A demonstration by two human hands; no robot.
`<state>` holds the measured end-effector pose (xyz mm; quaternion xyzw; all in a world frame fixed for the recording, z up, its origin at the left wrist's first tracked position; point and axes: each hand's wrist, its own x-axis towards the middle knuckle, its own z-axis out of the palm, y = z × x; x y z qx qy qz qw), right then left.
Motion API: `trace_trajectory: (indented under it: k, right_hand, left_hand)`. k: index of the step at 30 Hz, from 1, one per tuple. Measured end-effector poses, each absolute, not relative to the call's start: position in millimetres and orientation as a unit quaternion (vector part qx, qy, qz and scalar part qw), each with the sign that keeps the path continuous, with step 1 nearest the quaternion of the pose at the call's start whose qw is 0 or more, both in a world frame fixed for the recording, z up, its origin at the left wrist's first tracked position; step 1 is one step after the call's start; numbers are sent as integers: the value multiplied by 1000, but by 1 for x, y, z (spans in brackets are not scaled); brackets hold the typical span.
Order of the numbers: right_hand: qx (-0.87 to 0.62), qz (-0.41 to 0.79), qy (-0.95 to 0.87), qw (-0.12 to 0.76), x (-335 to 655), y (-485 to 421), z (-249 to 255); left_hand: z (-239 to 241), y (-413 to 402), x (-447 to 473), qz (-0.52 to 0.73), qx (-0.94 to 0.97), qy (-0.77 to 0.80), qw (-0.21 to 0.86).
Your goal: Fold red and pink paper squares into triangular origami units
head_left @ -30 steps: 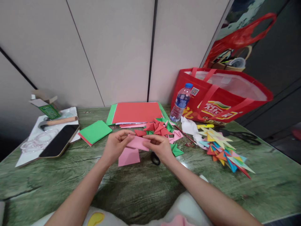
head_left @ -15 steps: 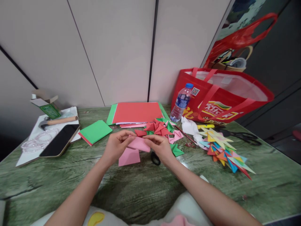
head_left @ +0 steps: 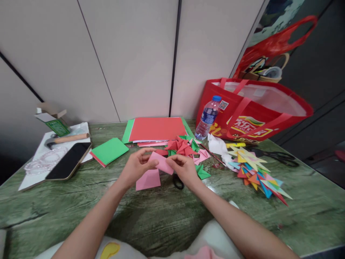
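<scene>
Between my two hands is a folded piece of pink paper (head_left: 161,162), held up above the table and tilted. My left hand (head_left: 137,166) pinches its left end between thumb and fingers. The right end is gripped by my right hand (head_left: 183,167), thumb in front. Below my left hand a pink paper square (head_left: 148,180) lies flat on the table. Just under my right hand shows a black ring (head_left: 178,181), partly hidden. Behind the hands sits a heap of folded red paper pieces (head_left: 181,145), with green and pink ones among them.
Stacked red sheets (head_left: 159,128) lie against the wall, and green squares (head_left: 110,151) to their right-hand neighbour's left. A phone (head_left: 68,161) and hammer (head_left: 67,139) are at left. A water bottle (head_left: 207,118), red bag (head_left: 250,111), scissors (head_left: 281,156) and colourful folded model (head_left: 258,172) stand right.
The pink paper has been turned so its broad face shows more, its left end now raised. My left thumb and fingers have shifted on it; my right hand keeps its hold.
</scene>
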<state>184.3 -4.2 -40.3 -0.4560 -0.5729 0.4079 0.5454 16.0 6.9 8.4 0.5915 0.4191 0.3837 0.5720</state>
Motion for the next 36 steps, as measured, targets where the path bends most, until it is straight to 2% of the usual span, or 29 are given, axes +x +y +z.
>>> trace_trajectory:
  k: [7,14,36]
  right_hand:
    - [-462,381,-581,550,184,-5,-39]
    - [-469,374,-583,548,182,-7,-37]
    - [-460,397,-578,545,183,-4,-41]
  left_hand:
    - [3,2,22,335,588,463,572]
    - [0,2,26,345,559,491,573]
    - [9,4,19,327,561,466,601]
